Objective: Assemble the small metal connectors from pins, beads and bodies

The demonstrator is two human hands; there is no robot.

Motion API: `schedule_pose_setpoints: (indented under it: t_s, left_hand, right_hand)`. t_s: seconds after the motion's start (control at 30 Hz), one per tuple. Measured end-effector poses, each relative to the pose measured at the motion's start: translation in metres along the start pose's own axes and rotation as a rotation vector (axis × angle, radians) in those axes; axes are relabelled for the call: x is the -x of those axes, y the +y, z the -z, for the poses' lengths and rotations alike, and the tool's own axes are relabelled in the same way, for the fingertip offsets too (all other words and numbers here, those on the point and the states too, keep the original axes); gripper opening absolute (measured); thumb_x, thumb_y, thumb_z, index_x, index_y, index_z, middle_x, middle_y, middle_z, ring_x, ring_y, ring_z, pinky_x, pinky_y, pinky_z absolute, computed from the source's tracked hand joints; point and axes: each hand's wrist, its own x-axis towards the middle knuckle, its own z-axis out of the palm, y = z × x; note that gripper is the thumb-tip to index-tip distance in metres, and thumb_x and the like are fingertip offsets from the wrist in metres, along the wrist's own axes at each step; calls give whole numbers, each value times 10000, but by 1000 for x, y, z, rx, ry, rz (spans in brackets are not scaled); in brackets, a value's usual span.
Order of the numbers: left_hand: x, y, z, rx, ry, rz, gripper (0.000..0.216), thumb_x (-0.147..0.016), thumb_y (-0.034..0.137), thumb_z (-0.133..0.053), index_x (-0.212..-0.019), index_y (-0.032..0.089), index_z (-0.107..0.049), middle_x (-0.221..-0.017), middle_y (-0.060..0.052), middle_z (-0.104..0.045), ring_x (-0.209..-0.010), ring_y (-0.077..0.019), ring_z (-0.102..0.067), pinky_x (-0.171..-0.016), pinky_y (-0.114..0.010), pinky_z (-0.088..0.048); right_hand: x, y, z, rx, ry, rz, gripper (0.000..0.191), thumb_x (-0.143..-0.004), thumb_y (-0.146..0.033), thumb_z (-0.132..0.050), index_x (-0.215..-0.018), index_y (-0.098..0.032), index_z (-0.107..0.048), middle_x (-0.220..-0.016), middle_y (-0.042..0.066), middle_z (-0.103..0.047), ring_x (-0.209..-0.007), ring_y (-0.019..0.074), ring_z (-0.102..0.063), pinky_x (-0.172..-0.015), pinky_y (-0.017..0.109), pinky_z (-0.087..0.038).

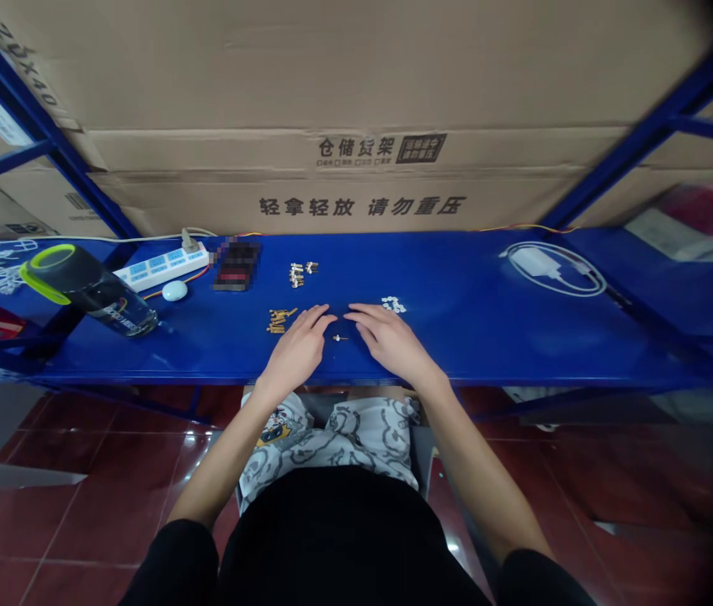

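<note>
My left hand (298,343) and my right hand (389,338) face each other over the blue shelf top, fingers stretched out, with nothing visible in either. Between them, near the front edge, lies one small brass-coloured pin with a white piece on it (339,337). A little pile of brass-coloured pins (279,321) is beside my left fingers. Past my right fingers sits a cluster of small white round pieces (393,304). Farther back, several pins with white pieces (296,275) lie grouped, too small to make out in detail.
Left on the blue shelf (457,311) are a dark bottle (94,290), a white power strip (163,268), a pale oval object (174,290) and a blurred dark box (236,266). A white charger with cable (539,263) lies right. Cardboard (356,84) stands behind.
</note>
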Motion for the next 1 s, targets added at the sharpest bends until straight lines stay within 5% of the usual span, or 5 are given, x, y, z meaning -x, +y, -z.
schedule_pose_setpoints:
  t_s: [0.17, 1.0]
  left_hand:
    - [1, 1, 1, 6, 6, -3, 502, -943, 7, -362, -1398, 131, -534, -1552, -140, -469, -1483, -243, -388, -1248, -460, -316]
    - [0, -2, 0, -3, 20, -23, 485, -937, 19, -372, -1368, 149, -552, -1526, -130, -499, -1450, -248, -427, -1222, -499, -348]
  right_hand:
    - [3, 0, -2, 87, -68, 17, 447, -1024, -174, -345, -1397, -171, -591, -1492, 121, -556, -1376, 284, -521, -1151, 505, -437]
    - [0, -1, -3, 32, -35, -3, 442, -1013, -178, -364, -1375, -240, -612, -1448, 93, -596, -1336, 275, -544, -1131, 536, -434]
